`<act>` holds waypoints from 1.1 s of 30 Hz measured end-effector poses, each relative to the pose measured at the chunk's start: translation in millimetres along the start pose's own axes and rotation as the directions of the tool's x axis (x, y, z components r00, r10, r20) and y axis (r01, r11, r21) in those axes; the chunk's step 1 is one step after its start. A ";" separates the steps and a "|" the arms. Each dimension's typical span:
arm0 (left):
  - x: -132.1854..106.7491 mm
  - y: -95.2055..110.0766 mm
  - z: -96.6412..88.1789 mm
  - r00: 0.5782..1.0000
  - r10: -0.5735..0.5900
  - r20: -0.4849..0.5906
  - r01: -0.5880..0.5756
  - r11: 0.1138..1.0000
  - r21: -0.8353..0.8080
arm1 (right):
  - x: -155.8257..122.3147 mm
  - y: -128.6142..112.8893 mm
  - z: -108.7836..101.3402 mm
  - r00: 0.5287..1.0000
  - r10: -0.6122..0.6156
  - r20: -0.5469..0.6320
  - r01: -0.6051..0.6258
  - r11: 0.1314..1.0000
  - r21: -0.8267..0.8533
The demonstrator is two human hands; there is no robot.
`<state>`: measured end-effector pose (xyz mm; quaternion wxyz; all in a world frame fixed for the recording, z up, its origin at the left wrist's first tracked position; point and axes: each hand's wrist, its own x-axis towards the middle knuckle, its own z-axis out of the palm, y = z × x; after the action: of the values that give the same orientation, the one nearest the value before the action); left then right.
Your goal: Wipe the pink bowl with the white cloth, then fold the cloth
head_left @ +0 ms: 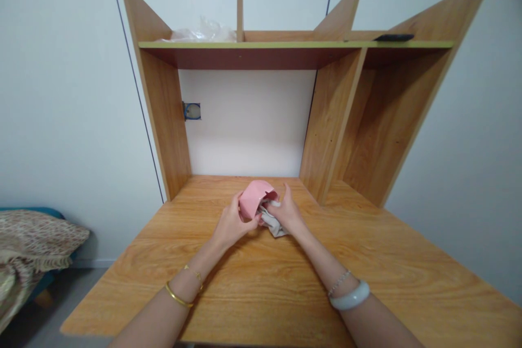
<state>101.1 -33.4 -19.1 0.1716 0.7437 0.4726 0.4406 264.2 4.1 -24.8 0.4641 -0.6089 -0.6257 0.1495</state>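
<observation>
A pink, faceted, hollow container [253, 197] is tilted on its side above the wooden desk, its opening turned toward the right. My left hand [235, 223] is closed around its left and lower side, thumb near the rim. In my right hand [287, 213] is a light grey cloth [275, 225], bunched up and partly pushed into the opening. The fingertips of my right hand are partly hidden by the cloth and the rim. The cloth's loose end hangs below the opening.
The wooden desk [253, 293] carries a hutch with upright panels and a shelf [269, 45]. On that shelf lie a clear plastic bag [204, 31] and a dark flat object [393, 37]. A wall socket box [192, 111] shows at the back. A patterned blanket [36, 239] drapes furniture at left.
</observation>
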 end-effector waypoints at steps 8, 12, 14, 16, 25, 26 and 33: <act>1.8 -0.2 -7.2 0.999 0.007 -0.035 0.002 0.966 0.259 | -8.4 -16.4 -13.0 0.988 -0.146 0.049 0.152 0.893 -0.423; 2.5 0.9 -12.4 0.998 0.018 -0.060 0.003 0.945 0.326 | -11.1 -19.9 -10.7 0.983 -0.165 0.078 0.182 0.883 -0.433; 1.4 1.1 -14.0 0.999 0.013 -0.038 0.002 0.931 0.364 | -12.0 -16.3 -8.1 0.979 -0.152 0.134 0.192 0.905 -0.380; -0.4 0.4 -14.4 1.000 0.015 -0.005 -0.012 0.922 0.388 | -12.0 -9.1 -4.3 0.966 -0.160 0.205 0.214 0.936 -0.279; 2.3 -12.0 -6.6 0.999 -0.003 -0.053 -0.002 0.994 -0.106 | -5.1 6.3 5.3 0.988 -0.100 0.115 0.085 0.988 0.129; 3.0 -12.9 -4.3 0.999 0.019 -0.049 -0.029 0.976 -0.217 | -5.0 5.4 6.2 0.991 -0.095 0.093 0.076 0.980 0.182; 1.1 -12.8 11.7 0.997 0.049 0.059 -0.014 0.875 -0.483 | -5.5 4.6 18.4 0.995 -0.090 0.049 0.054 0.870 0.489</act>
<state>103.8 -24.2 -33.6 0.3607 0.7000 0.3295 0.5209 252.0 7.1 -40.0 0.5855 -0.4430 -0.6060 0.3062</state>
